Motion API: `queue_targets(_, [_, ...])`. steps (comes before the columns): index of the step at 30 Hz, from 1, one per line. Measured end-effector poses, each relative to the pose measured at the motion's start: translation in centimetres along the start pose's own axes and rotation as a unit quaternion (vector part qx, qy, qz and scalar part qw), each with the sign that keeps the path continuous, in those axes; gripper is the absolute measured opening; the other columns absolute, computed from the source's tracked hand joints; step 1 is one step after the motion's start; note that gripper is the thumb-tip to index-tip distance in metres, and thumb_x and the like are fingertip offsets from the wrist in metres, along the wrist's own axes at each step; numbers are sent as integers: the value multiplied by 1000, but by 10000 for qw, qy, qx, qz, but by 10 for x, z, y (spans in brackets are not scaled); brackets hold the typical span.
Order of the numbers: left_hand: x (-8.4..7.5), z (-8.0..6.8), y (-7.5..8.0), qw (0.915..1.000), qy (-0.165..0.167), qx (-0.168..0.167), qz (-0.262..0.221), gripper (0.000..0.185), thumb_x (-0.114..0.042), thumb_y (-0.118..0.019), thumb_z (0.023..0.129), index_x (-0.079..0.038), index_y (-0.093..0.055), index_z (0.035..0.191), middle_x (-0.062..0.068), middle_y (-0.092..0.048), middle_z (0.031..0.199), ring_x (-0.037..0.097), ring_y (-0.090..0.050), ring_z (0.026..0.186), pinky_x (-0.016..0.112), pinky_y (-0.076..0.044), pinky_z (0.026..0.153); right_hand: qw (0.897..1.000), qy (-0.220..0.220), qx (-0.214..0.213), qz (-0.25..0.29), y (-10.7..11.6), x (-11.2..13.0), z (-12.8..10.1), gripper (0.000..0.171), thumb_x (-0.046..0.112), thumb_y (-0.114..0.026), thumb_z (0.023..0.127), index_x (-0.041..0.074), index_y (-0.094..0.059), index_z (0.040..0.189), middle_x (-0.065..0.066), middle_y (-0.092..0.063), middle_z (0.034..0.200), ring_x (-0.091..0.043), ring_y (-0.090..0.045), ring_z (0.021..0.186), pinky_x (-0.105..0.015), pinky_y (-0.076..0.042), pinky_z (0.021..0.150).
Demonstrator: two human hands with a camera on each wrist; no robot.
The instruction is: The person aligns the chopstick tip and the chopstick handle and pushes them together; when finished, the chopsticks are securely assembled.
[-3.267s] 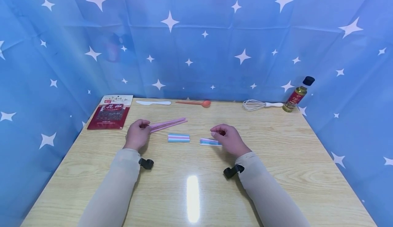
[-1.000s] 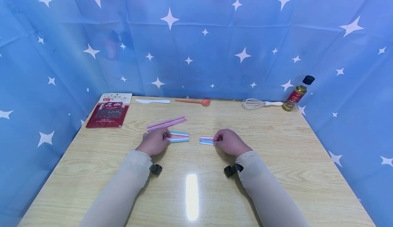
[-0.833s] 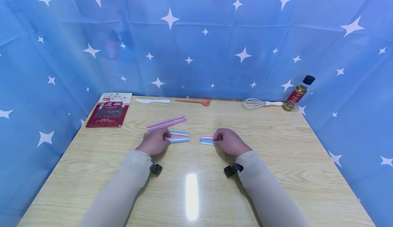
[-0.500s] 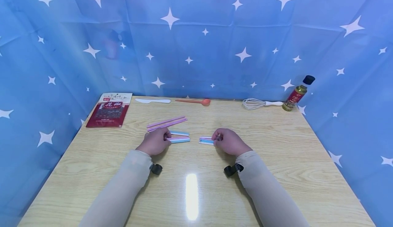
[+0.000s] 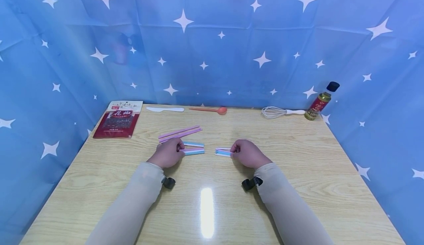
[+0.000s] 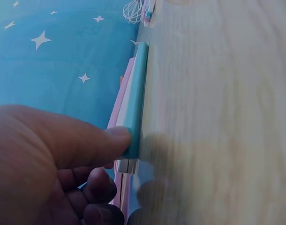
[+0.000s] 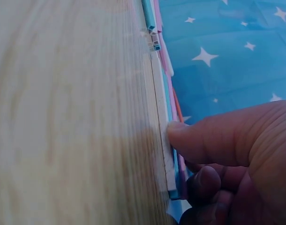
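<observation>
My left hand (image 5: 173,151) grips the near end of a left bundle of short pastel sticks (image 5: 194,148) lying on the wooden table (image 5: 205,208). In the left wrist view its thumb (image 6: 108,140) presses the teal stick (image 6: 137,93), with the other fingers curled beneath. My right hand (image 5: 236,150) grips the end of the right bundle of short sticks (image 5: 222,151). In the right wrist view its thumb (image 7: 190,140) lies on that white and blue stack (image 7: 165,140). The two bundles lie end to end with a gap between them.
Two long pink sticks (image 5: 180,132) lie just behind the left bundle. Along the back edge are a red spice packet (image 5: 118,119), a white knife (image 5: 165,109), an orange spoon (image 5: 210,109), a whisk (image 5: 279,112) and a small bottle (image 5: 320,102). Blue starred cloth walls the table.
My left hand has put down the long pink sticks and moved right to grip the left short bundle. The right hand's fingers have curled tighter round its bundle. In the last second, hardly anything moved.
</observation>
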State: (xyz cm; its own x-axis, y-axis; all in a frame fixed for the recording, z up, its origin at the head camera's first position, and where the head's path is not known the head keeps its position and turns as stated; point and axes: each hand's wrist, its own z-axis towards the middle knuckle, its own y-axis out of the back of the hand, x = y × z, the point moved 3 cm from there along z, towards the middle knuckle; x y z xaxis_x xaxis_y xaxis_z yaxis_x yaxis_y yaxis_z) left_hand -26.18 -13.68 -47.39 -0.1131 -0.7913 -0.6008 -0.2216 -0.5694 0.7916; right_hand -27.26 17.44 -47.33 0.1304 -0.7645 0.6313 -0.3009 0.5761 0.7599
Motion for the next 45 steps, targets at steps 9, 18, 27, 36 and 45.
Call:
queue_targets(9, [0, 0, 1, 9997, -103, -176, -143, 6, -16, -68, 98, -12, -64, 99, 2, -58, 87, 21, -53, 80, 48, -36, 90, 10000, 15, 31, -20, 1, 1, 0, 6, 10, -71, 97, 9, -69, 92, -3, -59, 81, -19, -52, 70, -32, -43, 65])
queue_targets(18, [-4, 0, 1, 9942, -651, -475, -714, 6, -15, -68, 103, -12, -63, 101, 2, -57, 91, 18, -49, 75, 34, -42, 72, 9961, 525, -301, 649, 2, 9, -2, 3, 15, -67, 104, 12, -67, 103, -4, -62, 92, -20, -56, 81, -34, -47, 73])
queue_targets(27, [-11, -2, 2, 9818, -1074, -641, -1430, 6, -17, -66, 106, -15, -64, 100, 2, -53, 84, 19, -48, 74, 33, -41, 68, 9885, 855, -407, 1182, 4, 17, -7, 10, 15, -66, 105, 16, -73, 112, -2, -65, 93, -23, -55, 78, -32, -48, 68])
queue_targets(36, [-11, -3, 3, 9778, -1128, -746, -1600, 6, -16, -66, 105, -15, -64, 100, 2, -54, 86, 20, -48, 74, 31, -41, 67, 9864, 1016, -523, 1184, 5, 20, -8, 9, 16, -67, 104, 17, -74, 110, -1, -66, 93, -23, -55, 76, -32, -49, 67])
queue_targets(45, [-12, -4, 3, 9774, -1156, -769, -1597, 6, -16, -67, 105, -15, -64, 100, 1, -53, 85, 20, -48, 75, 31, -41, 69, 9868, 994, -537, 1160, 4, 20, -9, 9, 17, -69, 104, 18, -74, 111, -1, -66, 93, -22, -55, 76, -30, -48, 66])
